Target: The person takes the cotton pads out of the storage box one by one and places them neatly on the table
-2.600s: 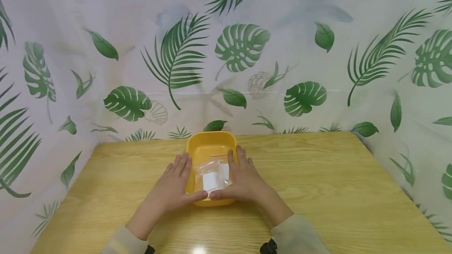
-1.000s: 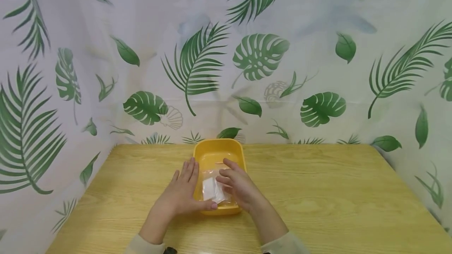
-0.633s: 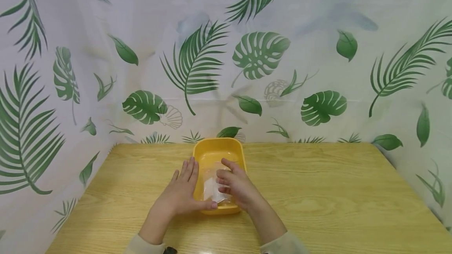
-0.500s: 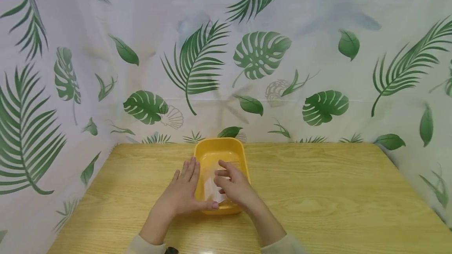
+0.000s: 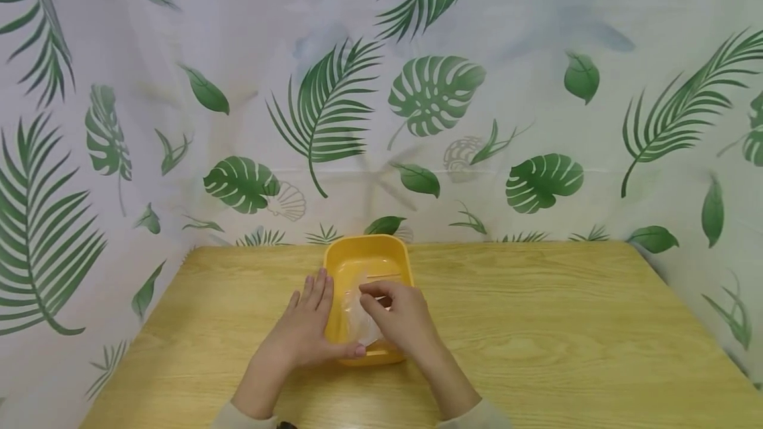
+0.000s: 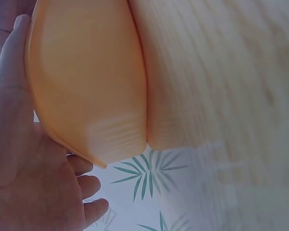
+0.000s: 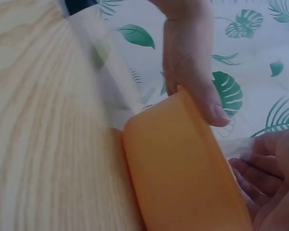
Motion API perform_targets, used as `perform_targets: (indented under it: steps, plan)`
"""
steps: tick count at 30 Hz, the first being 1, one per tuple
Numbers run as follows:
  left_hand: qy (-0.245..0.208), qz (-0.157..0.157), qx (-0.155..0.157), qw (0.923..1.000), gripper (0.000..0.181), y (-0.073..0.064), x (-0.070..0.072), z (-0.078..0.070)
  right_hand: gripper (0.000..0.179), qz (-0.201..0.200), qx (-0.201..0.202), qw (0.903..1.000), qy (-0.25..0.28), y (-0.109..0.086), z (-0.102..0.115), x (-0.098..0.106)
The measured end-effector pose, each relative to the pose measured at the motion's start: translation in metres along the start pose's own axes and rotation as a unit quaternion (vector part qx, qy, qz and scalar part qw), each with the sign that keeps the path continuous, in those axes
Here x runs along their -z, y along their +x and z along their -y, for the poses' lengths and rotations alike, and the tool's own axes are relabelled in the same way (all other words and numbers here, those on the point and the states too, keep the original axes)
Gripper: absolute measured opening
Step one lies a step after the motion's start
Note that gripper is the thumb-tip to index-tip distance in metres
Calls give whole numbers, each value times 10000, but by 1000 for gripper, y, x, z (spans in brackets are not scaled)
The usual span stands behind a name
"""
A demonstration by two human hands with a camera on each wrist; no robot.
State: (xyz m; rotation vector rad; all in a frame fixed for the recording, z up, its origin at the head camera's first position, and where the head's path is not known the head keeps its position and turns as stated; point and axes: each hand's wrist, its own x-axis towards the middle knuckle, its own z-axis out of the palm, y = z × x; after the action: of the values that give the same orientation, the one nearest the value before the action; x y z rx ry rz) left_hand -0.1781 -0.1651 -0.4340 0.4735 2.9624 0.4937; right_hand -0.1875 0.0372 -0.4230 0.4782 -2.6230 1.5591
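Observation:
A yellow plastic tray [image 5: 367, 242] stands on the table, holding a clear plastic bag [image 5: 353, 315] with something white inside. My left hand [image 5: 301, 333] rests against the tray's left side, fingers straight and thumb along the near rim. Over the tray's right half, my right hand [image 5: 405, 320] pinches the bag between thumb and index finger. This hand hides part of the bag. In the right wrist view, a bit of the clear bag [image 7: 238, 144] shows at the right fingertips, just past the orange-looking tray wall [image 7: 168, 159].
A thin reddish stick or line [image 5: 384, 276] shows inside the tray behind the bag. The wood-grain table [image 5: 536, 323] extends to both sides. A leaf-patterned cloth [image 5: 369, 85] hangs behind the table's far edge.
My right hand has left the tray's right side and come in over the bag, its thumb and index finger coming together on the plastic. The left hand stays at the tray.

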Motion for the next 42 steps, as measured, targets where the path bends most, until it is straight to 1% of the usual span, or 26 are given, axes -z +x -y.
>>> perform_targets:
  steps: [2, 4, 7, 10, 12, 15, 17, 18, 19, 20, 22, 25, 27, 29, 32, 36, 40, 42]
  plan:
    - [-28, 1, 6, 10000, 135, 0, -1, 0, 22, -170, -111, 9987, 470, 0, 2, 4]
    - [-38, 13, 3, 10000, 135, 0, -2, 1, 20, -338, -283, 9939, 1007, 2, 1, 9]
    - [-42, 14, -15, 10000, 135, 1, -4, 1, 19, -623, -560, 9821, 1685, 4, -3, 18]
    - [0, 43, 5, 10000, 134, 2, -3, 1, 21, -826, -831, 9688, 2184, 5, -10, 31]
    - [32, 87, 39, 9999, 134, 2, -2, 0, 27, -890, -1024, 9563, 2591, 5, -15, 42]
    - [19, 128, 31, 9999, 134, 2, -1, -1, 40, -999, -1412, 9308, 3220, 4, -23, 61]
    - [-1, 131, 1, 9999, 134, 2, 0, -2, 44, -1009, -1662, 9129, 3588, 1, -29, 72]
    - [1, 135, -1, 9999, 134, 2, 0, -2, 45, -986, -1782, 9074, 3675, 0, -31, 77]
    - [1, 128, -4, 9999, 134, 2, 0, -2, 44, -929, -1858, 9056, 3697, -2, -34, 82]
    - [34, 145, 18, 9999, 134, 1, 0, -1, 42, -850, -1906, 9063, 3676, -3, -36, 87]
    - [29, 150, 44, 9999, 134, 1, 0, -1, 39, -715, -1838, 9135, 3557, -6, -38, 95]
    - [-8, 151, 53, 9999, 135, 0, 0, -2, 35, -618, -1554, 9265, 3371, -8, -39, 106]
    - [-53, 146, 85, 9998, 135, -1, -1, -2, 33, -611, -1413, 9285, 3380, -9, -40, 112]
    - [-73, 125, 121, 9998, 135, -2, -1, -1, 32, -576, -1342, 9268, 3461, -8, -40, 115]
    - [-74, 160, 201, 9996, 137, -4, -1, 1, 31, -554, -1323, 9212, 3617, -7, -42, 117]
    - [-19, 148, 237, 9996, 138, -6, 1, 7, 36, -507, -1198, 9149, 3821, -7, -43, 118]
    - [11, 127, 261, 9996, 138, -9, 5, 16, 39, -412, -1056, 9121, 3940, -7, -44, 118]
    - [-36, 110, 223, 9997, 137, -10, 6, 22, 39, -386, -1077, 9102, 3981, -6, -44, 118]
